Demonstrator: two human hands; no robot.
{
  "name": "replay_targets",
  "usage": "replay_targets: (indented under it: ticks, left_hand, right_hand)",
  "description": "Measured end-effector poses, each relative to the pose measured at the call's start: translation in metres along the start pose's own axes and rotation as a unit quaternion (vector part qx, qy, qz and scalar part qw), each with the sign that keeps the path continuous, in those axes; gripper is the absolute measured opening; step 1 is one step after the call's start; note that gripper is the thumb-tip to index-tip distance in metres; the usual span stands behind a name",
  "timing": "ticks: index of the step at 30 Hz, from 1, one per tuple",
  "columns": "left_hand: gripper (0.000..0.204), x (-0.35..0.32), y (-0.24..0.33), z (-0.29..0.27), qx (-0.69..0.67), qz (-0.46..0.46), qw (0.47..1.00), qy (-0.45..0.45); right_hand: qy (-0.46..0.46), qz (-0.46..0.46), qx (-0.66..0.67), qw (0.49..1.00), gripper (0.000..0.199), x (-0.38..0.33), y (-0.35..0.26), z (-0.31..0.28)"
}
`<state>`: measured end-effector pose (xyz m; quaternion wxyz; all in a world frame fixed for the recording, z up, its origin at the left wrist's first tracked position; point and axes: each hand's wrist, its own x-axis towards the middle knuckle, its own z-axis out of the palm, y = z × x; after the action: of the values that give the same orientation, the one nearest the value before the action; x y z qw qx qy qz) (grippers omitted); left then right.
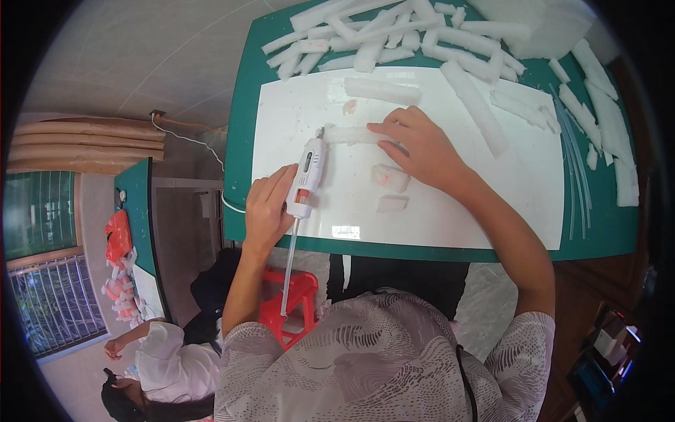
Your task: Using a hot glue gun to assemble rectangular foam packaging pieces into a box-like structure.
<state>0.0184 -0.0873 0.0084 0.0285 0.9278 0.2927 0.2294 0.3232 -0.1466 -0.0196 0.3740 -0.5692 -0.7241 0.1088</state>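
Observation:
My left hand is closed round a white hot glue gun, with a clear glue stick poking out of its back end. Its nozzle meets the left end of a white foam strip that lies across the white board. On the right end of that strip, my right hand presses with its fingers closed on it. Just below sit two short foam blocks, a larger one with a pinkish mark and a smaller one. Another foam strip lies above.
The white board rests on a green table. Loose foam strips are heaped along the far edge, with more foam and thin clear glue sticks at right. A red stool stands below. Another person works at left.

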Motion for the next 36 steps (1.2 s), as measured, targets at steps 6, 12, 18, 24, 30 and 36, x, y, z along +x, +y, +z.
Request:
replay_targets:
  ticks: [6,12,18,24,30,36]
  left_hand:
    - [0.049,-0.001,0.000,0.000,0.001,-0.013,1.000,-0.003]
    - [0.048,-0.001,0.001,-0.001,-0.001,-0.016,1.000,-0.003]
    - [0.047,-0.002,0.001,-0.002,-0.013,-0.022,1.000,-0.002]
    - [0.047,-0.002,0.000,-0.002,-0.010,-0.026,1.000,0.002]
    - [0.048,-0.010,-0.011,-0.007,0.009,-0.047,0.999,-0.007]
    - [0.048,-0.011,-0.011,-0.006,-0.004,-0.023,0.999,0.029]
  right_hand:
    - [-0.010,0.012,0.022,1.000,0.030,0.000,-0.002,-0.001]
    - [-0.003,0.005,0.010,1.000,0.027,0.000,-0.002,-0.001]
    - [-0.012,0.015,0.017,1.000,0.031,0.000,-0.002,-0.001]
    - [-0.013,0.018,0.015,1.000,0.031,0.000,-0.003,-0.002]
    - [-0.011,0.016,0.015,1.000,0.031,0.000,-0.002,-0.001]
    - [0.001,0.006,0.005,1.000,0.025,0.000,-0.002,-0.001]
